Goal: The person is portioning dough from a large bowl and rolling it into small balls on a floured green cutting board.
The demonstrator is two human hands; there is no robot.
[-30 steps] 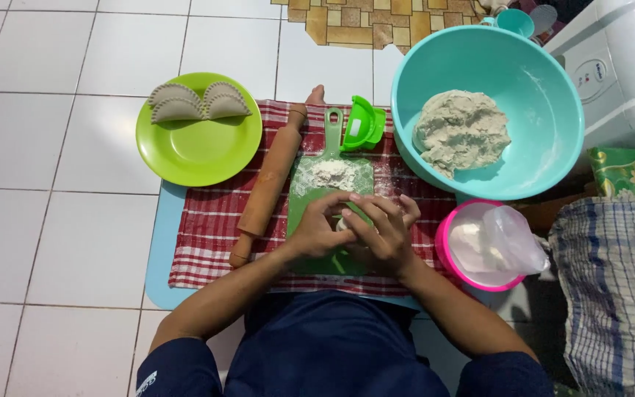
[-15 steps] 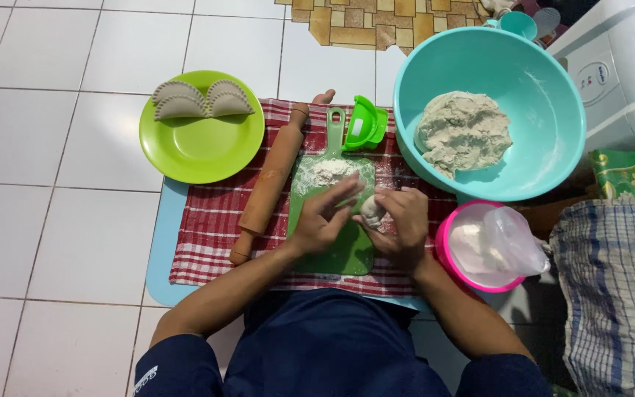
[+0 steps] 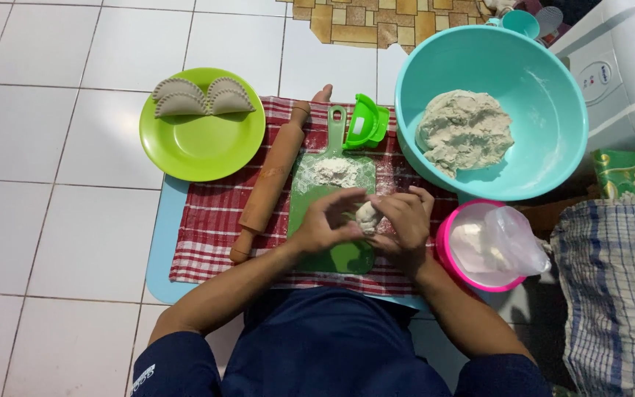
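Observation:
Both hands meet over a green cutting board [image 3: 347,257] dusted with flour [image 3: 332,170]. My left hand [image 3: 325,222] and my right hand [image 3: 400,224] pinch a small lump of pale dough [image 3: 366,216] between their fingers, just above the board. A wooden rolling pin [image 3: 273,176] lies diagonally to the left of the board on a red checked cloth [image 3: 207,228]. A green dumpling press [image 3: 367,122] sits at the board's far end.
A lime plate [image 3: 200,151] at the left holds two crimped dumplings [image 3: 200,97]. A teal bowl [image 3: 553,147] at the right holds a mass of dough [image 3: 464,131]. A pink bowl [image 3: 446,257] with a plastic bag, a checked towel [image 3: 611,294] and a white appliance [image 3: 626,66] stand on the right.
The hands have shifted slightly on the board while working the dough lump; the fingers have turned around it. Nothing else has moved.

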